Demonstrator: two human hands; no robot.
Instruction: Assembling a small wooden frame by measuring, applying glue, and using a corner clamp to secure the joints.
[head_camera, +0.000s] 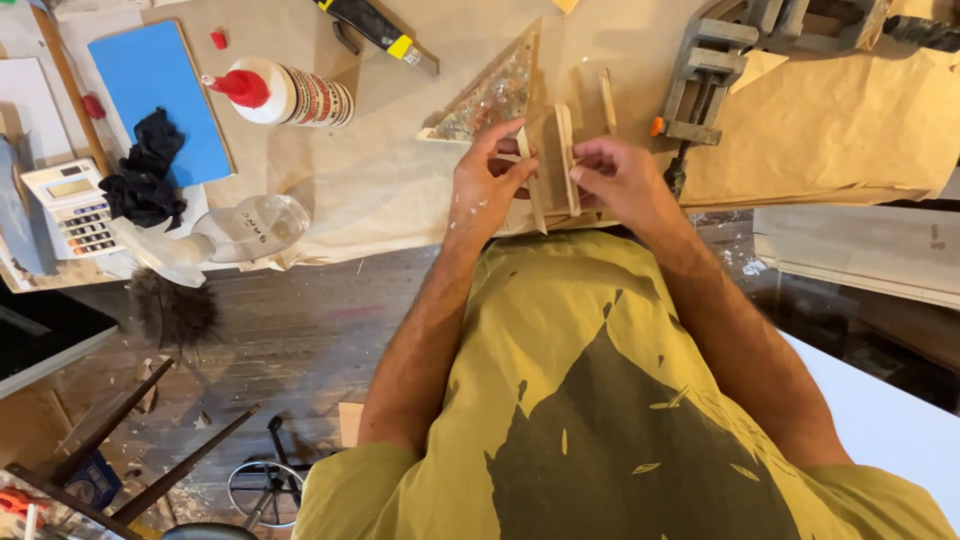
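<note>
Head view, left to right. Far left on the paper-covered bench (380, 190): white desk calculator (72, 207), crumpled black cloth (147, 170) lying over the lower edge of a flat blue rectangular pad (150, 80). Next right: white glue bottle with red cap (285, 92) on its side, cap pointing left. Below it, clear plastic bottle (255, 228) also on its side near the bench edge. Black-handled tool with yellow band (380, 28) at top centre, lying diagonally.

Centre: triangular wooden frame with mottled glassy infill (492, 95), flat on the paper, just beyond the hands. Left hand (487, 187) mostly closed, thumb and fingers pinching a thin pale wooden strip (528, 185) that runs toward the bench edge. Second pale wooden strip (567, 165) just beside it, roughly parallel, held at its side by the fingertips of the right hand (617, 177), fingers curled, partly closed. Both strips just above the paper at the near bench edge, in front of the triangle. Contact between the two strips: cannot tell. Short loose wooden stick (607, 100) lying apart, further back.

Right: grey metal bench vise (705, 85) on the paper, well clear of the hands.
</note>
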